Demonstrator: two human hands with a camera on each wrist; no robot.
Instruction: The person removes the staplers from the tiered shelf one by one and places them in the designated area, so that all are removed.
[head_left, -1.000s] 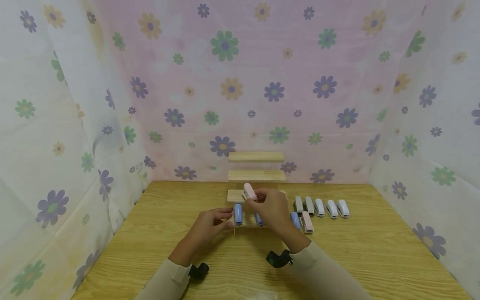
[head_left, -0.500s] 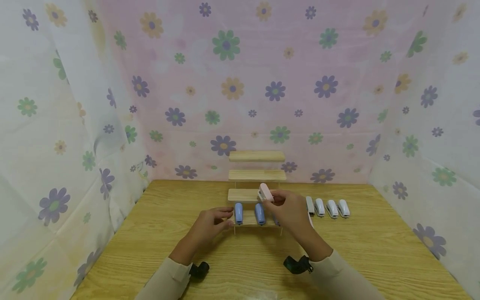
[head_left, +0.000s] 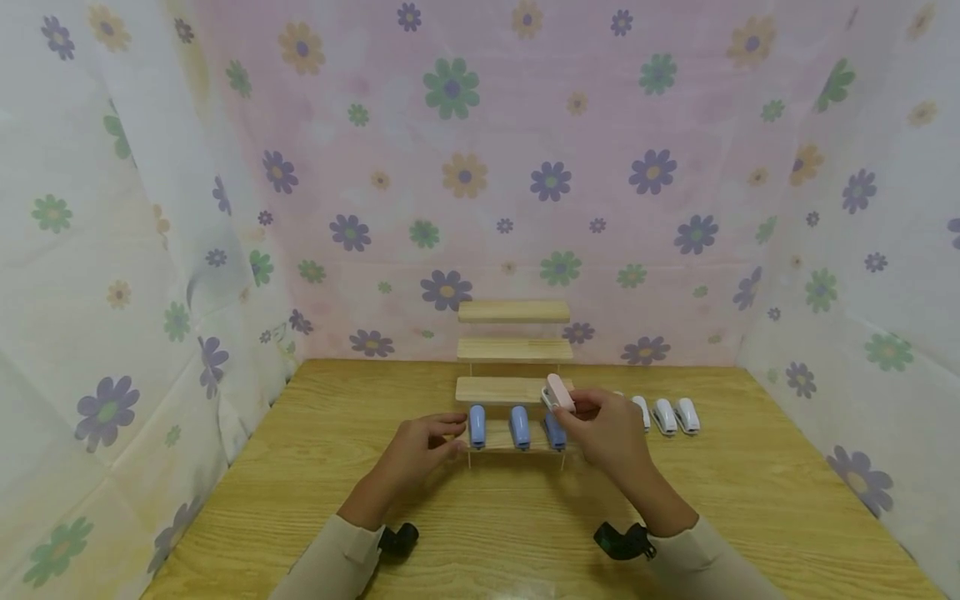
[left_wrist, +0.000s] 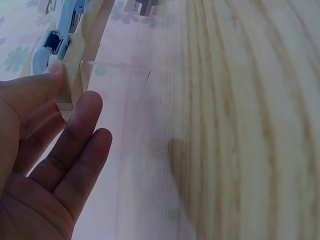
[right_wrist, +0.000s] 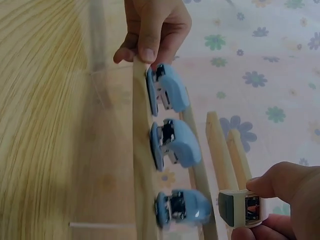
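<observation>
A pink mini stapler [head_left: 558,393] is pinched between the thumb and fingers of my right hand [head_left: 617,433], over the right end of the second-lowest wooden shelf [head_left: 497,389]. In the right wrist view the stapler [right_wrist: 234,208] shows its grey base plate and open end. On the lowest shelf [head_left: 498,435] stand three blue mini staplers: a left one [head_left: 477,425], a middle one [head_left: 519,426] and a right one [head_left: 555,432]. My left hand [head_left: 422,448] grips that shelf's left end, its thumb on top beside the left blue stapler.
Two bare upper shelves, the third [head_left: 513,350] and the top one [head_left: 513,312], rise behind. White mini staplers [head_left: 663,417] stand on the wooden table [head_left: 345,392] at right, some behind my right hand. A flowered cloth [head_left: 405,150] surrounds the table.
My right hand has carried the pink stapler rightward along the second shelf, from its left part to its right end. The left hand stays at the lowest shelf.
</observation>
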